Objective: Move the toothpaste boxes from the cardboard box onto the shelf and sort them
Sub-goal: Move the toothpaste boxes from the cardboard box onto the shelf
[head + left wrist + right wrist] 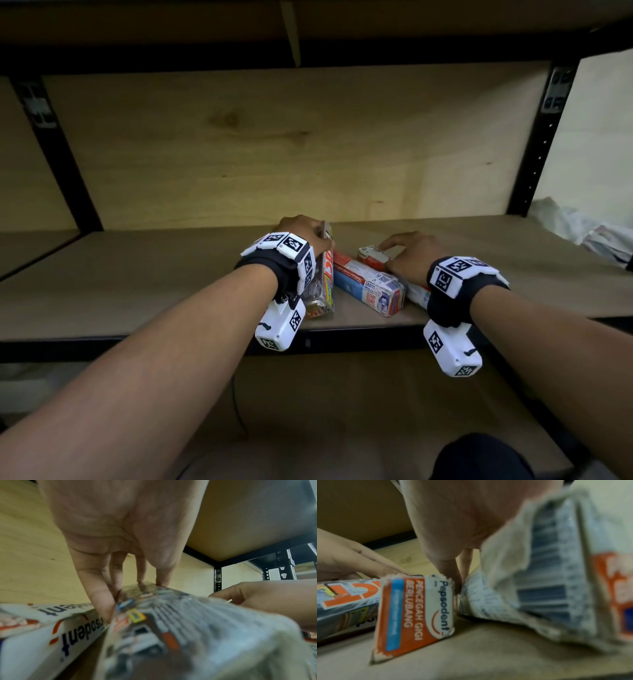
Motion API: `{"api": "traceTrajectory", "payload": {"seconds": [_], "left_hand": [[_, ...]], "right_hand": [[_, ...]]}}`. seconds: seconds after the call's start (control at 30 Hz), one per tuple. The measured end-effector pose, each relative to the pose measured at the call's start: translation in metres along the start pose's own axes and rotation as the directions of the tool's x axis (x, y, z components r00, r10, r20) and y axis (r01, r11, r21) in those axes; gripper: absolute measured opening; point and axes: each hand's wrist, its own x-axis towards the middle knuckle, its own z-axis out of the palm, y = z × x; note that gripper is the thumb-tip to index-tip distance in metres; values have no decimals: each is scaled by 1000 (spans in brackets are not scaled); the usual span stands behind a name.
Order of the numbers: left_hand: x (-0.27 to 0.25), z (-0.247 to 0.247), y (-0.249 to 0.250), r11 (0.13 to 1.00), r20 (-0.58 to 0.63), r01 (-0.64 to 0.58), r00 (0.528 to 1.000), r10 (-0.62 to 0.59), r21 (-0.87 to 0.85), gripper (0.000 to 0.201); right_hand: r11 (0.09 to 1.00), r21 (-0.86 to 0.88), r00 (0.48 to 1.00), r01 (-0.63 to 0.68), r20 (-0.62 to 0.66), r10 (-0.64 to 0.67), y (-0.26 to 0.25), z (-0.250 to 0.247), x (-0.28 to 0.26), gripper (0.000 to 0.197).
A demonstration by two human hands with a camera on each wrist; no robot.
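With your left hand (301,233) pinching the silver box (323,274) on edge and your right hand (411,255) pressing the red box (371,255), you are risking boxes slipping off the shelf's (171,291) front edge.

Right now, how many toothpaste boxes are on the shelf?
3 visible: silver box held by left hand, middle box lying flat, right box under right hand. Others may be hidden.
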Motion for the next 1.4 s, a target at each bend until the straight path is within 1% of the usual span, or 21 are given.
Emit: {"api": "traceTrajectory", "payload": {"seconds": [0.1, 0.17, 0.27, 0.33, 0.43, 0.53, 0.67, 0.77, 0.8, 0.9, 0.97, 1.03, 1.1, 1.13, 1.23, 1.3, 1.4], "left_hand": [[3, 3, -1, 999, 9, 34, 999, -34, 2, 32], [5, 7, -1, 999, -3, 31, 1000, -30, 31, 42], [0, 11, 1, 995, -6, 41, 999, -40, 93, 46], [-5, 11, 1, 995, 6, 40, 999, -40, 92, 46], [-14, 13, -1, 996, 1, 20, 1000, -20, 83, 50], [-31, 10, 0, 998, -23, -2, 1000, 3, 70, 42], [-58, 4, 0, 1000, -45, -21, 999, 21, 0, 30], [-82, 6, -6, 999, -47, -29, 999, 28, -28, 32], [-90, 7, -9, 999, -47, -30, 998, 29, -29, 33], [-112, 12, -15, 999, -51, -23, 998, 22, -25, 31], [-128, 14, -19, 998, -67, -42, 997, 40, -36, 31], [-146, 15, -21, 997, -97, -65, 993, 61, -46, 26], [-163, 18, -25, 996, -123, -63, 991, 55, -64, 22], [-173, 21, -28, 996, -107, -51, 993, 43, -77, 20], [-195, 35, -47, 995, 40, 33, 999, -30, -89, 21], [-207, 48, -62, 996, 131, 76, 989, -69, -49, 24], [-225, 71, -87, 990, 227, 140, 964, -134, -11, 26]], "right_hand": [[1000, 8, 1000, -21, -21, 21, 0, 4, 4, 28], [1000, -1, 999, -26, -23, 26, -1, 4, 5, 26], [1000, 5, 1000, 2, -14, -2, -1, 1, -1, 20], [999, 19, 999, 32, -37, -32, -2, -2, -6, 15], [998, 10, 997, 58, -44, -58, -5, -6, -18, 18], [998, 2, 995, 67, -70, -66, -10, -10, -32, 18], [997, 14, 989, 79, -124, -76, -22, -17, -53, 24], [991, 62, 976, 120, -191, -107, -33, -19, -72, 25], [988, 72, 974, 134, -193, -118, -36, -19, -79, 24], [983, 94, 980, 160, -137, -147, -46, -17, -103, 22], [982, 97, 983, 162, -100, -153, -51, -13, -119, 23], [981, 115, 987, 156, -59, -150, -54, -3, -131, 23], [975, 190, 992, 114, 28, -121, -55, 9, -144, 24], [970, 232, 990, 77, 98, -102, -55, 17, -151, 23], [967, 253, 951, 14, 297, -91, -54, 45, -170, 21], [971, 239, 924, -10, 373, -82, -50, 69, -178, 19], [973, 221, 889, -68, 456, -42, -43, 109, -184, 19]]}}
